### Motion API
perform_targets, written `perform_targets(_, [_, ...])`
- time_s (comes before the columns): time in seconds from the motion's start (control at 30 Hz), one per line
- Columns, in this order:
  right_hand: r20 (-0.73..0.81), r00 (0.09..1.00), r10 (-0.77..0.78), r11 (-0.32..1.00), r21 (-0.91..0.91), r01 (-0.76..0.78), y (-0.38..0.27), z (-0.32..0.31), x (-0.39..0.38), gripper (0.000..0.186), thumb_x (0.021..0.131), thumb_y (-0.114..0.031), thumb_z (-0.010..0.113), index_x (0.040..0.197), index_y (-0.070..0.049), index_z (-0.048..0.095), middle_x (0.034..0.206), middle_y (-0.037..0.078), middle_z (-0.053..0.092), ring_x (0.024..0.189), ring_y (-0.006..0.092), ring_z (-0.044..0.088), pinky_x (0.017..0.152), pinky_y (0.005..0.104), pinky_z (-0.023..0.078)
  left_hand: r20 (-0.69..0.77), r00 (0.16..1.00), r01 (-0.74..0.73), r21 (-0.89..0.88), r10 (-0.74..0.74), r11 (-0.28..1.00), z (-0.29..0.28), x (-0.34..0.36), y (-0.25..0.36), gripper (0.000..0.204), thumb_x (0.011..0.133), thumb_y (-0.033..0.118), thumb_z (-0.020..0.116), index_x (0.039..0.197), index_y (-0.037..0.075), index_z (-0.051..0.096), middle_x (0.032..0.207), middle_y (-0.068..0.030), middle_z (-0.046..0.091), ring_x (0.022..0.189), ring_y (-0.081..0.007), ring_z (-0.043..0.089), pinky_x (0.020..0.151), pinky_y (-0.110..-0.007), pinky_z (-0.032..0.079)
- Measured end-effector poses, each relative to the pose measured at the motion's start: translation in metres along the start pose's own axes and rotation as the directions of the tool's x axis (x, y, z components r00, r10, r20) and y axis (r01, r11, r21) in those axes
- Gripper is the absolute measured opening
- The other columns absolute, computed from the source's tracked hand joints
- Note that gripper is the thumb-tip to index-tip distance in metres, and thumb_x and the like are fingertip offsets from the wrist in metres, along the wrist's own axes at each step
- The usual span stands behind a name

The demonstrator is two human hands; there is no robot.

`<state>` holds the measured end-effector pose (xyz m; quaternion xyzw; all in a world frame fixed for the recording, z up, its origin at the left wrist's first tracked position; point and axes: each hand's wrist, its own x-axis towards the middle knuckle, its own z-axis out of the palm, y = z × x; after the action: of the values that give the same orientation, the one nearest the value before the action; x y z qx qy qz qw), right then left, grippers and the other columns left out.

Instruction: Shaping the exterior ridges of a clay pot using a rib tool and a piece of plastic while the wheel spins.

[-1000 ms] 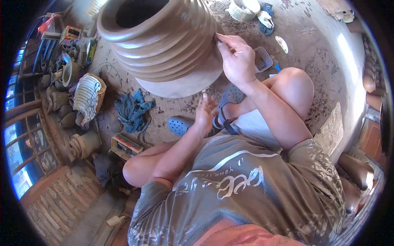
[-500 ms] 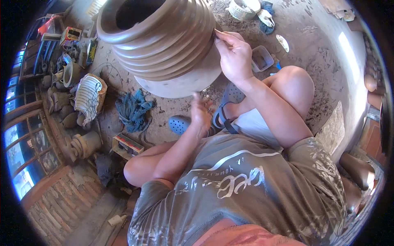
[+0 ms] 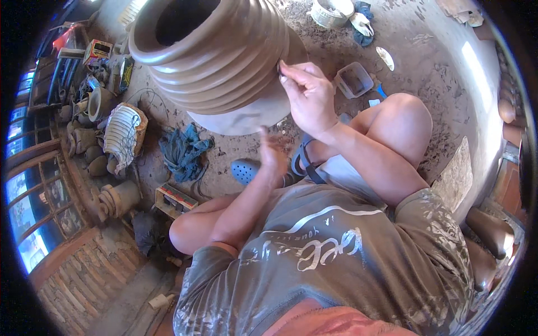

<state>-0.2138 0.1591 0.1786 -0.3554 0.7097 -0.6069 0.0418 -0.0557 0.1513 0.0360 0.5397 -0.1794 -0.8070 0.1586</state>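
Note:
A large brown clay pot point(image 3: 218, 61) with ridges running round its wall and a wide dark mouth stands on a pale round turntable point(image 3: 241, 122). My right hand point(image 3: 309, 98) pinches a small dark piece, too small to name, against the pot's right side at a lower ridge. Lower down, my left hand point(image 3: 272, 154) hovers just off the turntable's near edge, its thumb raised and its fingers apart, slightly blurred, with nothing in it.
A clear plastic tub point(image 3: 354, 80) and a round white basin point(image 3: 332, 12) lie right of the pot. On the left are a crumpled blue cloth point(image 3: 184, 152), a ribbed white piece point(image 3: 122, 130), a small box point(image 3: 175, 200) and several clay pots. A blue clog point(image 3: 245, 171) rests below the turntable.
My right hand has come down and left along the pot's side, still pinching. The pot's outline and the turntable have shifted slightly. My left hand stays by the turntable's edge.

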Motion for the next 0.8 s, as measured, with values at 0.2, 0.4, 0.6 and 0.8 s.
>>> perform_targets(0.2, [0.122,0.991,-0.061,0.997,0.057,0.055,0.005,-0.015,-0.005,0.021,0.089,-0.002,0.072,0.109,-0.004,0.078,0.099,0.014,0.073,0.091,0.0257,0.069,0.082,0.0348,0.055,-0.077,0.861,-0.508,-0.056,0.503,0.860,-0.064,0.054,0.119,0.082,0.103,0.074,0.020,0.163,0.017,0.025,0.167,-0.0098,0.032,0.150,-0.0337,0.035,0.116,-0.054,0.037])
perform_targets(0.4, [0.165,0.804,0.571,0.712,0.388,-0.585,0.030,-0.030,0.046,0.026,0.094,-0.005,0.069,0.119,0.002,0.074,0.113,0.011,0.075,0.095,0.0155,0.069,0.087,0.0306,0.055,-0.038,0.969,-0.240,0.064,0.243,0.969,-0.024,0.014,0.009,0.080,0.100,0.074,0.039,0.158,0.020,0.033,0.148,-0.0129,0.048,0.129,-0.0327,0.050,0.103,-0.055,0.042])
perform_targets(0.6, [0.022,0.937,0.348,0.853,0.407,-0.326,0.058,-0.011,0.060,0.028,0.095,-0.005,0.067,0.121,0.002,0.073,0.111,0.009,0.076,0.093,0.0140,0.068,0.088,0.0296,0.053,-0.185,0.948,-0.257,0.034,0.259,0.966,-0.033,0.018,0.042,0.089,0.094,0.080,0.042,0.159,0.020,0.031,0.152,-0.0098,0.046,0.133,-0.0311,0.047,0.105,-0.055,0.039])
perform_targets(0.8, [0.113,0.932,0.345,0.880,0.307,-0.362,0.059,-0.002,0.064,0.030,0.097,-0.001,0.063,0.125,0.001,0.071,0.117,0.009,0.074,0.101,0.0110,0.066,0.093,0.0257,0.051,-0.087,0.879,-0.468,0.033,0.469,0.883,-0.064,0.048,0.122,0.089,0.098,0.080,0.028,0.164,0.020,0.024,0.168,-0.0078,0.030,0.151,-0.0304,0.035,0.117,-0.053,0.032])
